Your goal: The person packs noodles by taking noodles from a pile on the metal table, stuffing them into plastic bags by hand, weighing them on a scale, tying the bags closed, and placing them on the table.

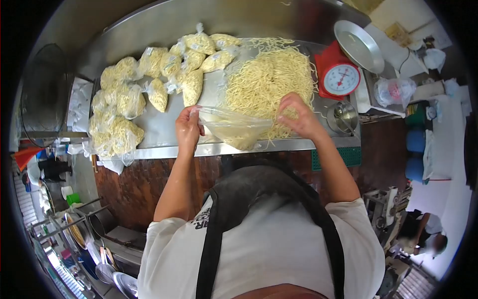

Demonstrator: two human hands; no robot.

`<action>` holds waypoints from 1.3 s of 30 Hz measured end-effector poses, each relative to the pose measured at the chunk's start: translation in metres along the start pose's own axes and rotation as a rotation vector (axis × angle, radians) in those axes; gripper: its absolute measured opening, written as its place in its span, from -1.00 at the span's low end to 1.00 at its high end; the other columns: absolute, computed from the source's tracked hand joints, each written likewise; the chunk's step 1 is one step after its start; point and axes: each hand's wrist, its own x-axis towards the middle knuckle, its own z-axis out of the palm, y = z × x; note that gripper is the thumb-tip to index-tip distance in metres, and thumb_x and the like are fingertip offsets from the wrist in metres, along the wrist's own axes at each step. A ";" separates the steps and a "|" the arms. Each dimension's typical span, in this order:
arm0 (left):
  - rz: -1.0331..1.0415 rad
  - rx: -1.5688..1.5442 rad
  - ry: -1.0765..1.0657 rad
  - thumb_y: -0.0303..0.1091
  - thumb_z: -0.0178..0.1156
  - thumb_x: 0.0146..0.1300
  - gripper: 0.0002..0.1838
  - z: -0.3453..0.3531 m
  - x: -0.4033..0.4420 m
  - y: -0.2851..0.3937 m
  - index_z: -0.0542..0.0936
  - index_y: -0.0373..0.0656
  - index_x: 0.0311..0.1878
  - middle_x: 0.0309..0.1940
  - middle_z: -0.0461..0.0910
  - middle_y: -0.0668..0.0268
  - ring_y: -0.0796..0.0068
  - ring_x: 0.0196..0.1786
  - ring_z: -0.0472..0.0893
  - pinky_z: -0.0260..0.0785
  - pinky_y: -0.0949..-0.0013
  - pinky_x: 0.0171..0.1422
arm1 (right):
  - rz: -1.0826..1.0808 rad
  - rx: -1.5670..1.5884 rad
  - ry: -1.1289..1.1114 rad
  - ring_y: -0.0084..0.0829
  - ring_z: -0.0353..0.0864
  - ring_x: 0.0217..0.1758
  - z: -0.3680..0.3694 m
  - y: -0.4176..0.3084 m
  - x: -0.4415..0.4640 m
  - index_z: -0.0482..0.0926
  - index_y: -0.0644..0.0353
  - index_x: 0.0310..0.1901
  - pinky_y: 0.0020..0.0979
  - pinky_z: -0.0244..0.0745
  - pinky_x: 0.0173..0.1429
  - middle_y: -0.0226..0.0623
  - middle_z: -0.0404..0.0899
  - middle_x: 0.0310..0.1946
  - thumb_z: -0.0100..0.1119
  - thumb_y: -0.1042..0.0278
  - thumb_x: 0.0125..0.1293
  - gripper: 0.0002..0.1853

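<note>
A clear plastic bag (234, 130) stretches between my two hands at the table's front edge, with something pale yellow showing through its film. My left hand (189, 128) pinches the bag's left end between thumb and fingers. At the other end, my right hand (298, 117) has its fingers curled in at the bag's right corner; the exact contact there is hard to see. Just behind the bag, a large heap of loose yellow noodles (271, 74) spreads over the metal table (162, 127), and a few strands hang near my right hand.
Several filled noodle bags (119, 99) crowd the table's left side and back. On the right stand a red dial scale (341, 77) with a metal pan (359, 46) and a metal bowl (343, 117) holding a utensil. Other people (423, 231) are in the background.
</note>
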 end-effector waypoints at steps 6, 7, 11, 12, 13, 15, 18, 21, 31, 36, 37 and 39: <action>-0.083 -0.015 -0.322 -0.41 0.05 0.45 -0.89 0.005 -0.010 -0.018 0.53 -0.22 -0.12 -0.53 0.48 0.40 0.63 -0.61 0.43 0.35 0.51 -0.56 | -0.161 -0.274 -0.002 0.01 0.30 0.39 0.183 0.018 0.011 0.26 0.22 0.39 -0.08 0.15 0.47 0.07 0.33 0.31 0.57 0.14 -0.13 0.01; -0.088 0.077 -0.440 -0.40 0.09 0.44 -0.86 0.008 -0.016 -0.002 0.53 -0.23 -0.05 -0.42 0.53 0.35 0.59 -0.47 0.51 0.43 0.48 -0.38 | -0.202 -0.326 0.126 0.00 0.37 0.34 0.200 -0.003 0.025 0.37 0.21 0.33 -0.07 0.23 0.42 0.11 0.39 0.26 0.54 0.12 -0.09 -0.10; 0.351 0.254 -0.544 -0.37 0.24 0.34 -0.53 -0.018 -0.014 0.027 0.43 -0.26 0.27 0.17 0.50 0.12 0.33 0.21 0.52 0.38 0.29 0.30 | 0.156 0.052 0.051 0.00 0.55 0.14 0.202 -0.005 0.082 0.55 0.19 0.09 -0.06 0.42 0.21 0.12 0.55 0.03 0.45 0.09 0.03 -0.40; 0.335 0.274 -0.470 -0.36 0.27 0.31 -0.43 -0.025 -0.011 0.022 0.35 -0.25 0.34 0.28 0.39 0.11 0.29 0.32 0.39 0.27 0.27 0.39 | 0.058 -0.116 0.119 0.00 0.58 0.09 0.198 -0.005 0.084 0.57 0.19 0.05 -0.05 0.45 0.17 0.11 0.57 -0.02 0.41 0.11 0.07 -0.47; 0.320 0.294 -0.399 -0.36 0.30 0.28 -0.32 -0.031 -0.006 0.011 0.26 -0.24 0.41 0.38 0.27 0.09 0.26 0.43 0.27 0.15 0.24 0.48 | -0.041 -0.284 0.187 0.01 0.60 0.04 0.189 -0.021 0.087 0.59 0.19 0.00 -0.05 0.47 0.13 0.11 0.60 -0.07 0.37 0.14 0.12 -0.55; 0.410 0.346 -0.317 -0.32 0.38 0.16 -0.26 -0.027 0.004 -0.023 0.31 -0.25 0.39 0.42 0.25 0.02 0.13 0.48 0.22 0.10 0.17 0.53 | 0.338 -0.005 -0.019 -0.08 0.58 0.10 0.164 -0.086 0.103 0.59 0.21 0.02 -0.11 0.43 0.21 0.00 0.59 -0.03 0.30 0.22 0.18 -0.61; 0.848 0.595 -0.298 -0.35 0.39 0.12 -0.37 -0.011 0.022 -0.046 0.46 -0.28 0.27 0.34 0.37 -0.03 0.10 0.41 0.34 0.20 0.16 0.46 | 0.038 -0.102 -0.081 0.00 0.45 0.25 0.142 -0.120 0.112 0.47 0.20 0.20 -0.07 0.28 0.38 0.06 0.47 0.15 0.38 0.20 0.14 -0.41; 0.121 -0.281 -0.400 -0.44 0.18 0.27 -0.61 -0.014 0.036 -0.024 0.52 -0.30 0.17 0.06 0.62 0.15 0.39 0.11 0.58 0.34 0.33 0.31 | -0.075 -0.255 0.107 0.05 0.30 0.38 0.116 -0.127 0.114 0.30 0.24 0.35 -0.06 0.15 0.50 0.08 0.35 0.30 0.53 0.18 -0.02 -0.11; -0.099 -0.088 -0.325 -0.32 -0.03 0.42 -0.72 0.003 0.070 -0.003 0.59 -0.32 -0.11 -0.36 0.62 0.19 0.46 -0.29 0.53 0.38 0.33 -0.12 | 0.373 -0.365 -0.158 0.06 0.58 0.01 0.160 -0.117 0.139 0.48 0.30 0.08 -0.12 0.49 0.11 0.09 0.58 -0.03 0.59 0.03 -0.11 -0.23; -0.111 -0.220 -0.172 -0.26 0.04 0.43 -0.69 0.021 0.060 -0.044 0.56 -0.35 0.00 -0.25 0.62 0.15 0.42 -0.19 0.55 0.41 0.30 -0.01 | 0.320 -0.340 0.060 0.05 0.66 -0.36 0.213 -0.056 0.119 0.66 0.21 -0.21 -0.10 0.57 -0.19 0.02 0.64 -0.49 0.39 0.19 0.04 -0.67; -0.030 -0.236 -0.240 -0.28 0.09 0.40 -0.67 0.018 0.054 -0.044 0.52 -0.35 0.07 -0.14 0.60 0.11 0.37 -0.07 0.54 0.38 0.28 0.09 | 0.297 -0.226 0.151 0.04 0.66 -0.31 0.222 -0.040 0.116 0.67 0.21 -0.19 -0.12 0.58 -0.16 0.02 0.65 -0.44 0.38 0.18 0.05 -0.67; 0.133 -0.263 -0.378 -0.32 0.19 0.33 -0.54 0.008 0.037 -0.046 0.43 -0.37 0.21 0.07 0.55 0.01 0.27 0.17 0.52 0.32 0.23 0.31 | 0.251 0.007 0.331 0.01 0.67 -0.22 0.232 -0.015 0.115 0.67 0.20 -0.15 -0.16 0.58 -0.08 0.02 0.68 -0.33 0.36 0.18 0.07 -0.65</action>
